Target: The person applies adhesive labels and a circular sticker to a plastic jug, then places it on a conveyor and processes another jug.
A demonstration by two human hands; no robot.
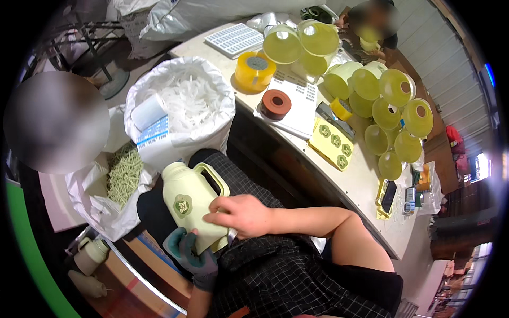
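A pale yellow-green plastic jug (185,183) with a loop handle lies tilted across my lap, its neck pointing away from me. On its side is a dark green flower-shaped sticker (183,206). My left hand (191,253), in a grey and teal glove, is closed around the lower end of the jug. Bare, my right hand (243,214) rests over the jug's side below the handle, with its fingers curled in. Whatever those fingers pinch, if anything, is hidden. Part of a small whitish piece (232,235) shows under the right wrist.
A white bag (220,130) of clear plastic strips stands beyond my lap, beside a sack of pale green pieces (124,177). The table (339,188) on the right bears yellow tape (255,71), a brown roll (275,104), sticker sheets (331,143) and several yellow-green containers (395,87). Another person (389,40) sits beyond.
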